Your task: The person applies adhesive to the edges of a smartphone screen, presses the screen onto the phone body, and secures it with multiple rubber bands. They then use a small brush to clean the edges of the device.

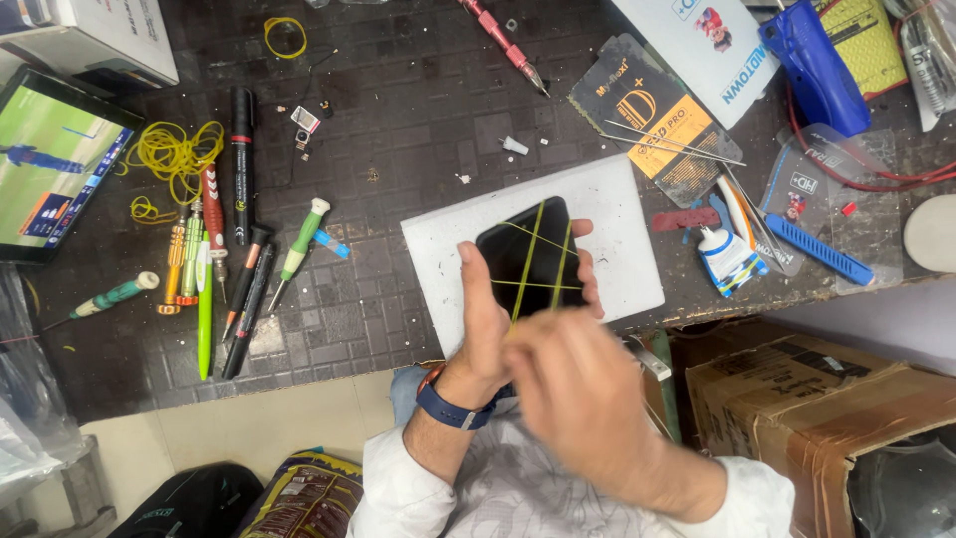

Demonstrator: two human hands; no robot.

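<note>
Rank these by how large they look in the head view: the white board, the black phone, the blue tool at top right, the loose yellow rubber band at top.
1. white board
2. black phone, raised nearer the camera, so unsure
3. blue tool
4. yellow rubber band

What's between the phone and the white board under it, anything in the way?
Nothing visible. The left hand holds the phone, wrapped in yellow rubber bands, above the white board; the blurred right hand sits nearer the camera.

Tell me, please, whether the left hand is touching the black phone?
Touching: the head view shows the left hand gripping the black phone, thumb along its near edge and fingertips wrapping the far side.
</note>
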